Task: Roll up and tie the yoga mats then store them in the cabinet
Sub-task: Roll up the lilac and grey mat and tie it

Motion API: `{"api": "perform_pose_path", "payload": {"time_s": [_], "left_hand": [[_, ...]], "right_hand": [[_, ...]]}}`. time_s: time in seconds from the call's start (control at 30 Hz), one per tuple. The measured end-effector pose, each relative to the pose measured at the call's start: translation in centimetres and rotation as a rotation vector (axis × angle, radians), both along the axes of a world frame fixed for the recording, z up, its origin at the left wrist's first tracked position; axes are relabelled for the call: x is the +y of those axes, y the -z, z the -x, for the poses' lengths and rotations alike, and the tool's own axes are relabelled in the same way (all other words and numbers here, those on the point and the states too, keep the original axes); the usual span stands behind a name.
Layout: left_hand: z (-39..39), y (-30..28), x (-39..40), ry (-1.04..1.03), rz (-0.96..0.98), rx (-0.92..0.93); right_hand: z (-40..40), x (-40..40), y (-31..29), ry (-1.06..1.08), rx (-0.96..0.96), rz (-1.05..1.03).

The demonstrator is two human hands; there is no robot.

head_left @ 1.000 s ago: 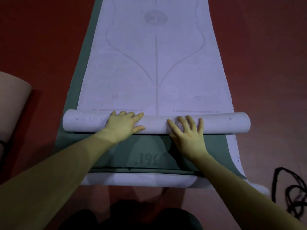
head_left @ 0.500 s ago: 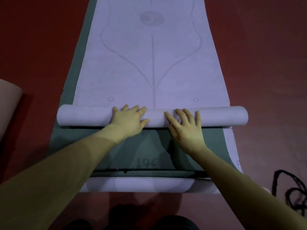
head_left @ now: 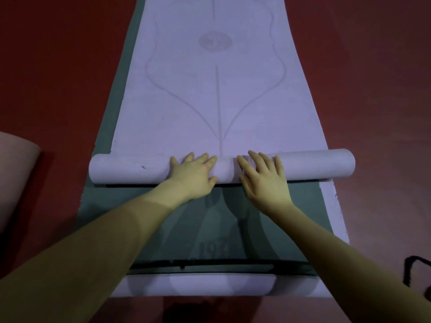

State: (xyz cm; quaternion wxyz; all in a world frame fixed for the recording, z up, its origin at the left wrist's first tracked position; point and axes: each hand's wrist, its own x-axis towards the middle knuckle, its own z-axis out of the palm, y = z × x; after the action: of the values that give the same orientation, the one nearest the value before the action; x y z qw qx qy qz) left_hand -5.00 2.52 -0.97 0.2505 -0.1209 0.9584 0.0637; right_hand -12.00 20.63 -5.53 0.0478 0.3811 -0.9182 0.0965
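Pink material of another rolled mat (head_left: 16, 178) is seen at the 9 o'clock edge on the red floor (head_left: 58, 78). Lavender yoga mat (head_left: 217, 101), laid over a green mat (head_left: 163, 224), is partly rolled; its roll (head_left: 130, 169) lies crosswise at centre. The left hand (head_left: 193, 176) and right hand (head_left: 263, 178) are pressed flat on it, grip released, fingers straight. A black cord (head_left: 417, 273) lies at 4 o'clock.

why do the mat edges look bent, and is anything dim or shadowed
Head view: wide-angle distortion bows the lilac yoga mat's straight edges outward. Lighting is dim overall; both forearms cast soft shadows on the green mat beneath, near the left hand and right hand. No glare; the mat's printed lines stay faint.
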Motion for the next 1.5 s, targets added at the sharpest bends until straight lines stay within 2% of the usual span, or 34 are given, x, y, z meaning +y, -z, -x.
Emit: {"api": "perform_pose_path", "payload": {"time_s": [0.13, 0.33, 0.6, 0.87, 1.0, 1.2, 1.5], "left_hand": [[1.1, 0.4, -1.0, 0.019, -0.001, -0.017], [0.8, 0.1, -0.6, 0.035, 0.125, 0.128], [3.8, 0.6, -2.6, 0.007, 0.078, 0.03], [4.9, 1.4, -3.7, -0.006, 0.066, 0.062], [4.3, 1.5, -4.0, 0.08, 0.134, 0.155], [2.6, 1.6, -3.0, 0.122, 0.16, 0.249], [-4.2, 1.7, 0.1, 0.166, 0.116, 0.25]], "right_hand": [[0.2, 0.7, 0.5, -0.05, 0.063, 0.011], [2.9, -1.0, -0.3, -0.066, -0.055, -0.109], [6.7, -3.2, -1.9, -0.08, -0.218, -0.308], [6.6, -3.1, 0.2, -0.036, 0.007, -0.292], [7.1, -3.1, 0.0, -0.114, 0.11, -0.256], [5.9, -1.4, 0.1, -0.157, 0.16, -0.077], [-0.4, 2.5, -0.1, -0.197, 0.113, -0.049]]}}
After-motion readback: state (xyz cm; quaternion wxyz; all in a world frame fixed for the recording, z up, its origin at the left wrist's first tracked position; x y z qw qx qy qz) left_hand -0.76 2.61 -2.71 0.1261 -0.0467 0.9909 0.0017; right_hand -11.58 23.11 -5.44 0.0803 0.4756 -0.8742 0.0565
